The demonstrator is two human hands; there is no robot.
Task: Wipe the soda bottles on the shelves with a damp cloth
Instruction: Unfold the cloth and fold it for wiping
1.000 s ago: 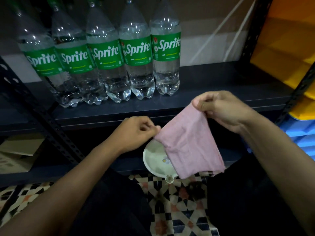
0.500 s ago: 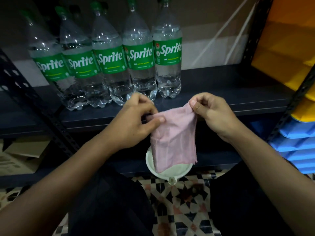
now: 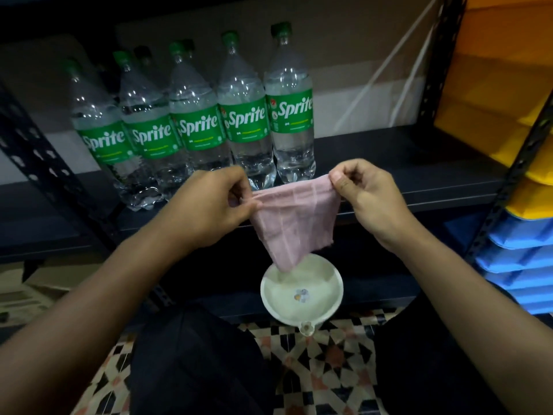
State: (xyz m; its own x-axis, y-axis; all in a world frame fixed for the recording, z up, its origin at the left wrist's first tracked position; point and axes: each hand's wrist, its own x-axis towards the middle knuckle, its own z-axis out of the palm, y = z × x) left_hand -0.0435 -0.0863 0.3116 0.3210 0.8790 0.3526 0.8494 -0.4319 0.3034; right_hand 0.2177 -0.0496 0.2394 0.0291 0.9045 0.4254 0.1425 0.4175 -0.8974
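Observation:
Several clear Sprite bottles (image 3: 245, 115) with green labels and caps stand in a row on the dark shelf (image 3: 404, 163). In front of them hangs a pink cloth (image 3: 294, 220), stretched between both hands. My left hand (image 3: 215, 205) pinches its left top corner. My right hand (image 3: 365, 196) pinches the right top corner. The cloth's lower tip dangles just above a white bowl (image 3: 302, 298) standing below, by the lower shelf's edge.
A black perforated upright (image 3: 45, 163) slants at the left. Yellow bins (image 3: 502, 94) and blue bins (image 3: 520, 265) are stacked at the right. Cardboard (image 3: 36, 283) lies on the lower left shelf. Patterned floor tiles (image 3: 323, 366) show between my knees.
Both hands rose toward the shelf and spread the cloth flat between them. The view tilted up, so the bottle caps now show.

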